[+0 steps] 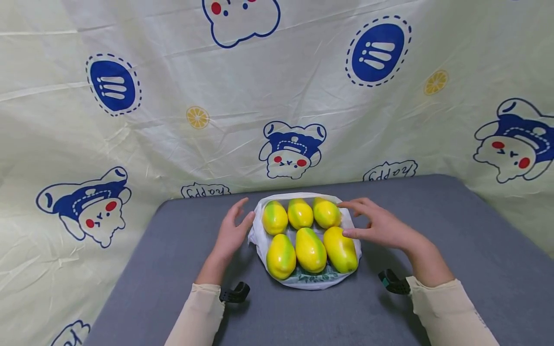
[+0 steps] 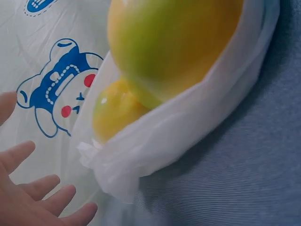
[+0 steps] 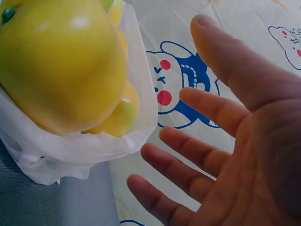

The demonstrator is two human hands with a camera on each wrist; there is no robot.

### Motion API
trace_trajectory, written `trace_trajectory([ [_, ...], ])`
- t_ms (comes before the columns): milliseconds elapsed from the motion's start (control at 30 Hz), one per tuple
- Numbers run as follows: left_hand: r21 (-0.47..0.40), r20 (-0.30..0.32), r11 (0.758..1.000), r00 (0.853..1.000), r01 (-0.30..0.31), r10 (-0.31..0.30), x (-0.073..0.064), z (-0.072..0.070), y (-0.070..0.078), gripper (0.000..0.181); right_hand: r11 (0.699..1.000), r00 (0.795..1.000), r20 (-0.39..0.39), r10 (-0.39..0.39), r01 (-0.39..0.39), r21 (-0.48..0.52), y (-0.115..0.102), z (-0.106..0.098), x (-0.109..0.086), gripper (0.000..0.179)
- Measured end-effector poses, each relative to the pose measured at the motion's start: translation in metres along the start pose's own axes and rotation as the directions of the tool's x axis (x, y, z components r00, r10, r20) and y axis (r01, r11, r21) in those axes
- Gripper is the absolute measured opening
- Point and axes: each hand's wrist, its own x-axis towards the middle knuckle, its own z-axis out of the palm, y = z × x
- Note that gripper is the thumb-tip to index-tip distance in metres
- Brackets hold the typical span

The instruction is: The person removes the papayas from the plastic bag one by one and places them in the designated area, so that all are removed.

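Note:
Several glossy yellow-green fruits (image 1: 310, 250), shaped like mangoes or papayas, lie in two rows in a white plastic bag (image 1: 318, 285). The bag is spread wide with its rim folded low around them, and green print shows at its near side. My left hand (image 1: 231, 234) hovers at the bag's left edge, fingers apart and holding nothing. On the other side, my right hand (image 1: 381, 225) has its fingers spread, thumb tip overlapping the near right fruit in the head view. In the right wrist view its palm is bare beside the bag's wall (image 3: 94, 149).
A dark grey cloth-covered table (image 1: 173, 269) lies under the bag. Behind it hangs a pale printed curtain (image 1: 164, 144) with cartoon figures, meeting the table's back edge. Black wrist straps (image 1: 235, 292) sit at both sleeve cuffs.

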Motion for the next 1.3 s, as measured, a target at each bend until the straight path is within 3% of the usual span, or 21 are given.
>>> trace_trajectory([
  [133, -0.048, 0.001, 0.998, 0.999, 0.048, -0.048, 0.0, 0.003, -0.004, 0.055, 0.999, 0.999, 0.046, -0.003, 0.001, 0.032, 0.0, 0.002, 0.001, 0.069],
  [400, -0.22, 0.031, 0.972, 0.996, 0.083, -0.078, -0.002, 0.011, -0.009, 0.05, 0.991, 0.99, 0.139, -0.018, -0.001, 0.133, 0.005, 0.008, 0.005, 0.062],
  [667, -0.274, 0.044, 0.956, 0.994, 0.109, -0.101, -0.002, 0.015, -0.015, 0.048, 0.978, 0.981, 0.193, 0.007, -0.046, 0.202, 0.007, 0.016, 0.007, 0.059],
  [933, -0.451, 0.106, 0.882, 0.989, 0.137, -0.099, 0.001, 0.02, -0.032, 0.044, 0.981, 0.981, 0.194, -0.022, -0.017, 0.196, 0.009, 0.02, 0.008, 0.057],
  [1200, -0.453, 0.084, 0.881, 0.991, 0.134, -0.108, 0.005, 0.026, -0.04, 0.044, 0.977, 0.968, 0.251, -0.007, -0.047, 0.21, 0.011, 0.022, 0.01, 0.056],
  [1300, -0.43, 0.065, 0.895, 0.993, 0.116, -0.098, 0.006, 0.027, -0.042, 0.044, 0.974, 0.961, 0.277, 0.0, -0.064, 0.22, 0.012, 0.024, 0.011, 0.056],
])
